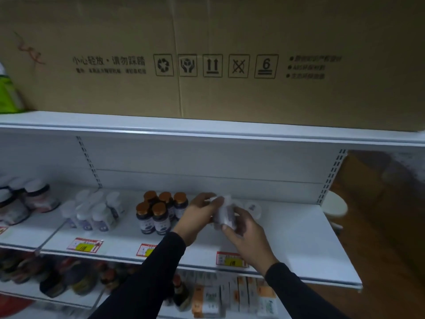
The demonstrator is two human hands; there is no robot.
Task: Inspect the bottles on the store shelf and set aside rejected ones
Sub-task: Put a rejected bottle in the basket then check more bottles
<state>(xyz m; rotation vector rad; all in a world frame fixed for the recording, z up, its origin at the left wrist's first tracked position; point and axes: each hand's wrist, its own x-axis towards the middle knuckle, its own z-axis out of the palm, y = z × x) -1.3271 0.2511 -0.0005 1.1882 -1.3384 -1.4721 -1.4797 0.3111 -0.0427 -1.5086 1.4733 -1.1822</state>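
Gripping a white bottle (pixel 224 211) with both hands, left hand (pixel 197 216) and right hand (pixel 247 236) fingers curling around it, just above the white shelf (pixel 299 245). Amber-capped bottles (pixel 158 210) are standing beside; cardboard box (pixel 207 54) is sitting overhead.

5 dark bottles (pixel 158 212) are showing copper-orange caps; pale white bottles (pixel 96 212) are wearing purple labels; price tags (pixel 85 245) are showing red and yellow.

— What sits up top?
— A big cardboard box (pixel 207 54) with handling symbols, a green packet (pixel 8 93) at its left.
— And lower down?
— Yellow price tags (pixel 85 245) on the edge; small cartons (pixel 232 295) beneath.
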